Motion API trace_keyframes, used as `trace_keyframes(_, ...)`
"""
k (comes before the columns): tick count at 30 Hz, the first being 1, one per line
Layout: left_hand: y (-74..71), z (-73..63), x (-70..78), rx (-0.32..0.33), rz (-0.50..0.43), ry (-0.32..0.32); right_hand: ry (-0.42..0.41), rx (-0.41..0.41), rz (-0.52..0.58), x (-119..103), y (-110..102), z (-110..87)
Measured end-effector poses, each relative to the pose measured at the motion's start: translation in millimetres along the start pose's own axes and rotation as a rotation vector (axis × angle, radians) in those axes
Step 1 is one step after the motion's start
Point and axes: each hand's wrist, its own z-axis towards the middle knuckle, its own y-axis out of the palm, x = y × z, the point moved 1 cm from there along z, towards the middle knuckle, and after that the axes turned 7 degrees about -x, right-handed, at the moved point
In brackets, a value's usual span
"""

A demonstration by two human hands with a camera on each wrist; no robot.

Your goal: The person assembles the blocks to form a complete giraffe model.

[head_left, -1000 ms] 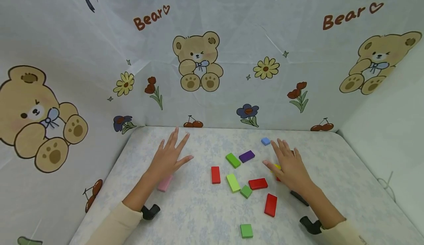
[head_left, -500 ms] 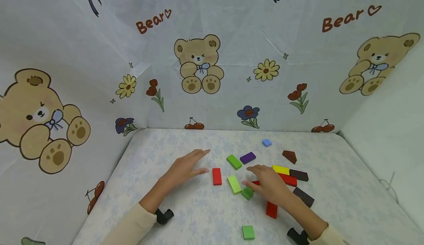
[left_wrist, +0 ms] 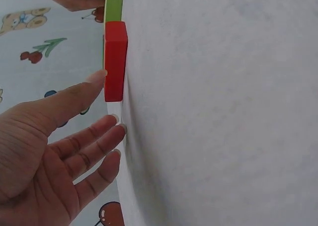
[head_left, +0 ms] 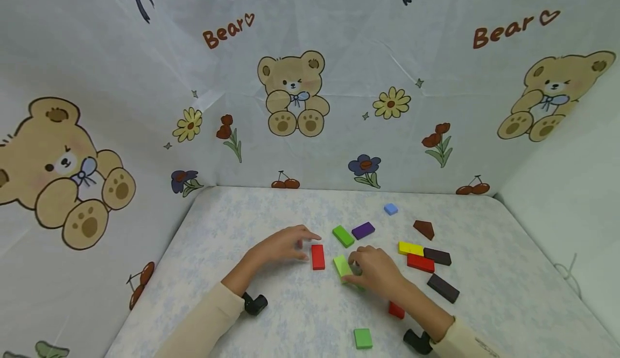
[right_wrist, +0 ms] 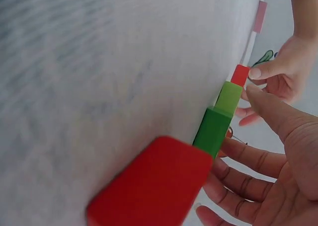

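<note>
Hands (head_left: 286, 244) (head_left: 377, 272), fingers loosely spread, have neared the leftmost red block (head_left: 317, 257) and lime block (head_left: 340, 265).

The head view looks forward and down across the tabletop (head_left: 290, 315); both wrist views sit low, close and turned sideways, sharing what seems the same red block (left_wrist: 115, 62) beside the left hand (head_left: 281, 245).
</note>
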Motion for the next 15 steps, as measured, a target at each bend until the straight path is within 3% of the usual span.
trace_keyframes(7, -0.6, 11.0, 0.5, -0.065, -0.045, 0.068, 0.051, -0.047, -0.011, -3.0, 4.6, 5.8)
trace_keyframes(15, 2.9, 12.7, -5.1, -0.050, -0.088, 0.027, 0.071, -0.048, -0.022, -4.1, 5.1, 5.6)
